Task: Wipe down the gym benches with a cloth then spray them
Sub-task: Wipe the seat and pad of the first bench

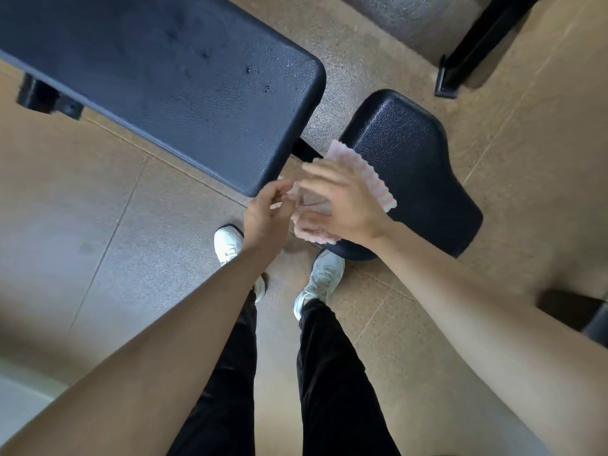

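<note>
Between the two black pads of the gym bench, above the floor (493, 225) and just ahead of the person's white shoes (320, 278), a pink-and-white cloth (375, 181) is held in the air by both hands, which meet over it. The left hand (266, 215) has its fingertips curled and pinches the cloth's near edge. The right hand (343, 205) lies over the cloth with its back to the camera, the fabric spreading out from under the palm; whether its thumb clamps from beneath is hidden, and the fingers are blurred. One scalloped border of the cloth hangs free in front of the seat pad (418, 159), while the long back pad (158, 80) lies to the left, apart from both hands. Judged from its folds and droop, the cloth is light, thin and limp: it will not keep a shape, will bunch under pressure and could slip from a loose pinch. A sound hold would probably gather it into a folded wad under a flat palm, fingers spread across the top, so that the whole face bears on the textured vinyl. The pads themselves look firm and fixed, needing no steadying hand.
</note>
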